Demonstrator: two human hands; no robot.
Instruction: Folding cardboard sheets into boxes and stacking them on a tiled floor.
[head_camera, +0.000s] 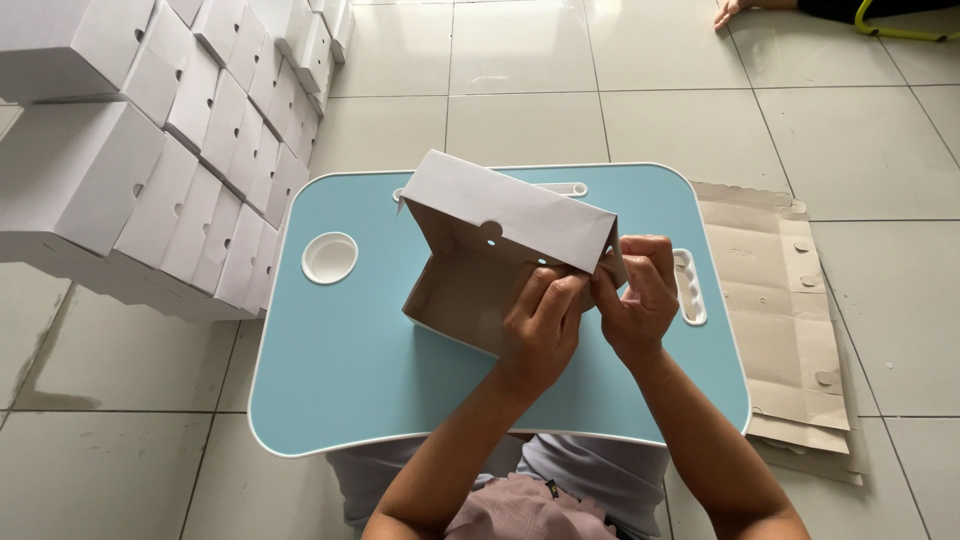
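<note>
A half-folded cardboard box (480, 240), white outside and brown inside, stands open on a small light-blue lap table (350, 370). My left hand (540, 325) grips the box's near right corner, fingers curled over the edge. Beside it, my right hand (640, 295) pinches a side flap at the same corner. The lid flap tilts up and away from me, with a small round hole in it.
Rows of folded white boxes (180, 130) are stacked on the tiled floor at the left. Flat unfolded cardboard sheets (780, 300) lie on the floor to the right of the table. The table has a round white cup recess (329, 257). Another person's hand (735, 10) shows at the top right.
</note>
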